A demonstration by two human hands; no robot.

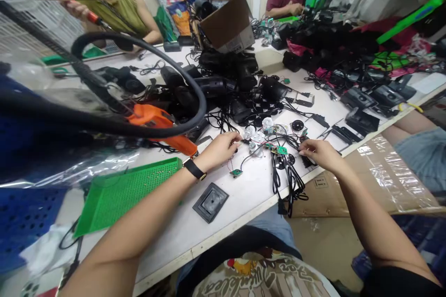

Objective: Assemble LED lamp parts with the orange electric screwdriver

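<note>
My left hand (225, 146), with a black band on the wrist, is closed at the fingertips beside thin wires; what it pinches is too small to make out. Below it a small green circuit board (236, 173) lies on the table, joined to thin wires. Across from it my right hand (317, 152) has its fingers curled together near black cables; its grip is partly hidden. Between the hands are another green circuit board (279, 150), clear plastic lamp parts (258, 136) and a bundle of black power cords (291, 181) hanging over the table edge.
A black square part (210, 202) lies near the front edge, beside a green perforated tray (128, 190). An orange power screwdriver (162, 125) hangs at left under a thick black hose. Black housings (216, 86) pile up behind, below a cardboard box (228, 18). Two other people sit across the table.
</note>
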